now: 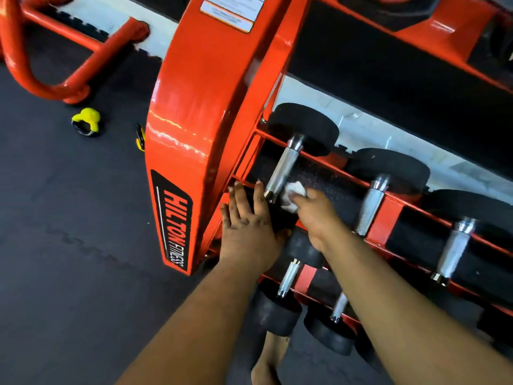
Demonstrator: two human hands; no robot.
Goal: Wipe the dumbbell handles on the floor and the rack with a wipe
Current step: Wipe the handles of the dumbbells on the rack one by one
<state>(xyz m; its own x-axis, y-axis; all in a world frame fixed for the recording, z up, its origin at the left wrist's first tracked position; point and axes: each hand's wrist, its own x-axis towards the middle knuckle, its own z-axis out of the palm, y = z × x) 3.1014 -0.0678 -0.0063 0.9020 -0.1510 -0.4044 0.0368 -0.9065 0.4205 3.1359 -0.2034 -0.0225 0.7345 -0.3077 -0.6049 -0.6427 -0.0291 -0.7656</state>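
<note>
An orange dumbbell rack [194, 112] fills the middle and right of the head view. On its middle shelf lies a black dumbbell with a knurled silver handle [283, 169]. My right hand [316, 215] pinches a crumpled white wipe [294, 193] against the near end of that handle. My left hand [247, 223] lies flat, fingers straight, on the near black head of the same dumbbell by the rack's side panel. Two more silver handles [370, 204] [455, 248] sit to the right on the shelf. Shorter dumbbells [288, 277] rest on the lower shelf under my arms.
Dark rubber floor [69, 245] spreads to the left. A yellow strap clip [86, 122] lies on it near an orange tube frame [55, 87]. A second yellow item [140, 138] sits by the rack's foot. A bare foot [269, 359] shows below the lower shelf.
</note>
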